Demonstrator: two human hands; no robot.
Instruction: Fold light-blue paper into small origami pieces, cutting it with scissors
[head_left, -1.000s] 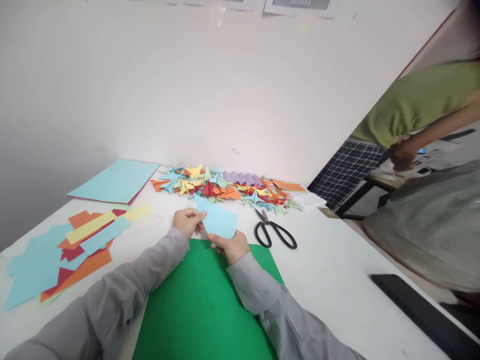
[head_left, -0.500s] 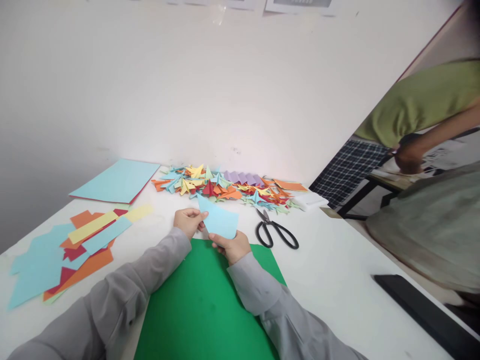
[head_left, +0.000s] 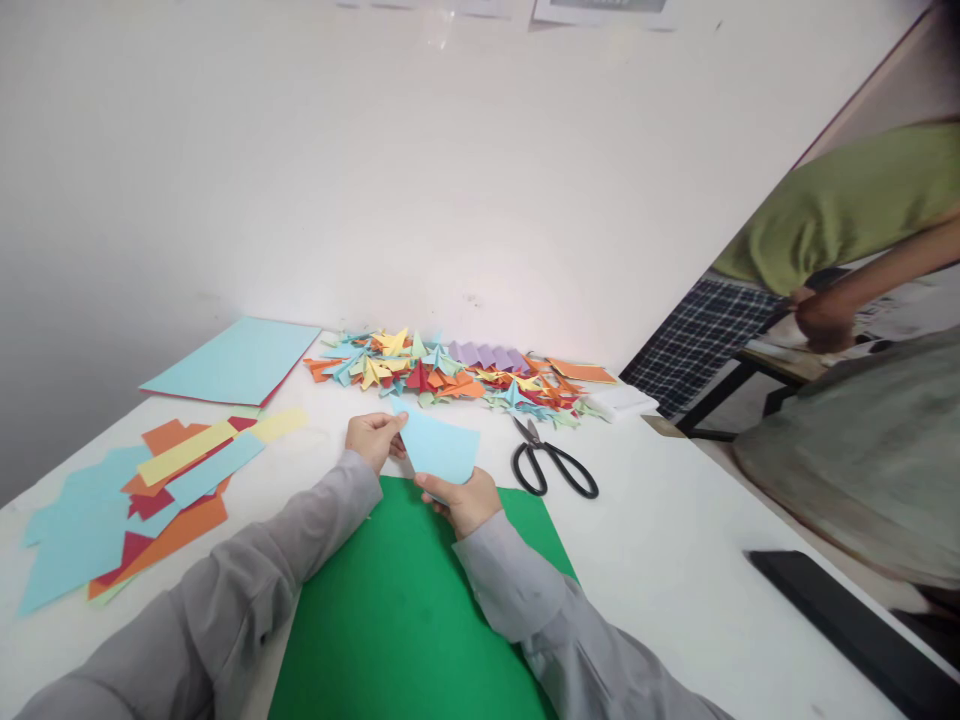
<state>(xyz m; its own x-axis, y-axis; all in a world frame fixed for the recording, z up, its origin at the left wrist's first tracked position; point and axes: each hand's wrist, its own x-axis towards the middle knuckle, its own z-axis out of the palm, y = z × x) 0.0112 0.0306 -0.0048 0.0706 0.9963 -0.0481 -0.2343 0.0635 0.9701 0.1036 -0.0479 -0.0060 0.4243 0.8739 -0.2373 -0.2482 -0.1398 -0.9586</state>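
A light blue piece of paper [head_left: 444, 446] is held up between my two hands, over the far edge of a green sheet [head_left: 405, 610]. My left hand [head_left: 373, 440] pinches its upper left corner between thumb and fingers. Gripping the lower edge, my right hand [head_left: 466, 498] has its thumb on the near face; the fingers behind are partly hidden. To the right of the paper lie black-handled scissors [head_left: 553, 462], blades pointing away from me and slightly apart. Behind the paper, a heap of small folded paper planes [head_left: 420, 375] in many colours runs along the wall.
Coloured paper scraps and strips [head_left: 142, 500] cover the table's left side. Larger blue sheets [head_left: 236, 362] lie at the back left. An orange paper stack [head_left: 581, 371] is at the back right, a black flat object [head_left: 832, 615] at the right edge. People stand beyond the table.
My left hand's fingers have shifted up onto the paper's upper left corner, and the paper has tilted slightly. My right hand keeps its hold almost unmoved.
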